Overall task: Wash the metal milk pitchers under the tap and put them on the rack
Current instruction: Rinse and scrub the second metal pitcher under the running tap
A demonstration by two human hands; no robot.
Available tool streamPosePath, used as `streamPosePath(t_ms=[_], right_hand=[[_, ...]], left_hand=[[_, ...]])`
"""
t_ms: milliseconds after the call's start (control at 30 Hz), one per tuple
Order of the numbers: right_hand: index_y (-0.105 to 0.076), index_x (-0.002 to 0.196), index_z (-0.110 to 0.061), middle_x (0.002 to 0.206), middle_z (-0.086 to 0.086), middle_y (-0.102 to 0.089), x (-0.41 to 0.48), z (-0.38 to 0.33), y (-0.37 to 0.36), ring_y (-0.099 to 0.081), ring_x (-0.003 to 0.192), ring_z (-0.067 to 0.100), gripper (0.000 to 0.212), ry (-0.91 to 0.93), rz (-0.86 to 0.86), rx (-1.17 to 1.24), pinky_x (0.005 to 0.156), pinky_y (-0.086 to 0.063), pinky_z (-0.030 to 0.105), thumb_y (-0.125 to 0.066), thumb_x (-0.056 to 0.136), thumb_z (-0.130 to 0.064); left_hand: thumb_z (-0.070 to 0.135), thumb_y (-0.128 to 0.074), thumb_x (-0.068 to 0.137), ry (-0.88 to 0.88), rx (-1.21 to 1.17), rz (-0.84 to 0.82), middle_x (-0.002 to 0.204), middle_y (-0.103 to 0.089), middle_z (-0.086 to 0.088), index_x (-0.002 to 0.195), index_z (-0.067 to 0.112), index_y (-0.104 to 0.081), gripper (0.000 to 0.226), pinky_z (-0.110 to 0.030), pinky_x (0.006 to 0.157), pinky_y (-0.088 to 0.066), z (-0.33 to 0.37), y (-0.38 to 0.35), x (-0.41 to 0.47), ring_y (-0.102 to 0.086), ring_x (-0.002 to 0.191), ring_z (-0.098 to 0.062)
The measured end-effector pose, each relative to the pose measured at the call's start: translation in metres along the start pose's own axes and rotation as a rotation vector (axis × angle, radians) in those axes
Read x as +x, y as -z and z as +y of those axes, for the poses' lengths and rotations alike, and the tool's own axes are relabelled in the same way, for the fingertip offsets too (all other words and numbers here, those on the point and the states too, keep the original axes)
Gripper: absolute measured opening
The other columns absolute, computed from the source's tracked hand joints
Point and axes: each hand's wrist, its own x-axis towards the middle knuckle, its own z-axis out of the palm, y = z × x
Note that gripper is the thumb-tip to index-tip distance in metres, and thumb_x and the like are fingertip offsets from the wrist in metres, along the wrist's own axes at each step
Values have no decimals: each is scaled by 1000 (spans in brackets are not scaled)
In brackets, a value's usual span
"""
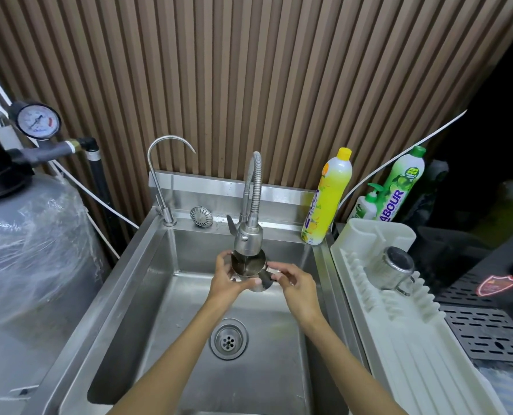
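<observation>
From the head camera, a metal milk pitcher [244, 266] is held upright over the steel sink [159, 283], its open mouth just under the head of the flexible tap [248, 238]. A thin stream seems to run into it, though the glare makes that hard to confirm.

The left hand [228, 280] grips the pitcher's body, fingers curled round the far side and the thumb across the front. The right hand [294, 283] pinches the handle on the pitcher's right side between thumb and fingertips. Below both hands is the round drain [228, 339].

To the right, a white drying rack [399, 339] sits on the surface beside the sink. A second pitcher [394, 268] rests tilted among its pegs, base towards the camera and handle pointing down-right.

A yellow soap bottle [327, 199] stands on the sink's back corner, with a green soap bottle [402, 184] behind the rack. A thin gooseneck tap [159, 163] rises at the sink's back left, near a loose strainer plug [201, 216].
</observation>
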Motion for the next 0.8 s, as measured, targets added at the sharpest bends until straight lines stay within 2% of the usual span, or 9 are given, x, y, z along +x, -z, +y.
streamPosePath(t_ms=[100, 233, 267, 333, 433, 533, 600, 700, 800], right_hand=[[-70, 92, -22, 96, 5, -72, 5, 4, -3, -67, 87, 14, 30, -64, -34, 177, 79, -47, 14, -53, 85, 2], [-71, 89, -14, 84, 5, -71, 6, 8, -12, -68, 78, 9, 31, -200, -30, 390, 85, -50, 22, -49, 84, 7], [-69, 88, -10, 83, 6, -69, 6, 8, -15, -67, 77, 10, 30, -250, -32, 491, 88, -50, 24, -47, 85, 9], [-67, 92, -3, 82, 10, -65, 8, 8, -21, -63, 82, 18, 26, -334, -56, 669, 93, -49, 29, -45, 86, 9], [-60, 107, 5, 87, 13, -64, 8, 8, -27, -61, 87, 22, 26, -427, -95, 814, 87, -53, 30, -43, 88, 8], [-58, 111, 4, 89, 15, -65, 2, 9, -28, -64, 86, 22, 25, -471, -129, 789, 74, -58, 27, -43, 90, 5], [-60, 107, 2, 86, 12, -66, -2, 9, -26, -67, 83, 20, 23, -480, -148, 718, 73, -57, 28, -44, 90, 3], [-63, 101, -1, 82, 7, -67, -3, 4, -19, -69, 78, 16, 22, -448, -173, 521, 73, -56, 29, -45, 89, 1], [-66, 99, -2, 74, 5, -67, 1, -7, -10, -69, 75, 13, 23, -410, -158, 283, 67, -56, 27, -48, 86, 0]], left_hand=[[8, -84, 51, -72, 52, 46, 119, -56, -2, 116, 24, -35, 83, -29, 96, -42, 2, 1, -1, -53, 111, -19], [3, -82, 57, -169, 161, 102, 107, -55, 16, 117, 24, -38, 78, -4, 80, -39, 10, 4, -8, -54, 103, -8], [5, -82, 58, -208, 204, 122, 108, -56, 15, 119, 23, -40, 76, -4, 80, -39, 12, 5, -9, -54, 103, -9], [19, -83, 56, -292, 305, 160, 114, -56, 9, 123, 22, -43, 78, -14, 87, -41, 16, 7, -11, -52, 109, -11], [32, -84, 58, -351, 509, 234, 119, -50, 9, 130, 23, -44, 83, -22, 93, -34, 21, 9, -14, -41, 115, -10], [43, -82, 58, -381, 688, 288, 118, -54, 3, 132, 24, -45, 84, -26, 92, -35, 23, 14, -15, -43, 113, -17], [48, -80, 59, -327, 738, 286, 119, -55, -1, 132, 22, -47, 84, -30, 95, -37, 23, 18, -15, -45, 114, -21], [57, -77, 58, -187, 711, 257, 121, -57, -2, 128, 23, -51, 83, -35, 97, -43, 20, 21, -16, -50, 116, -21], [59, -76, 58, -89, 592, 219, 119, -63, -2, 124, 21, -54, 79, -34, 93, -48, 13, 20, -23, -59, 108, -19]])
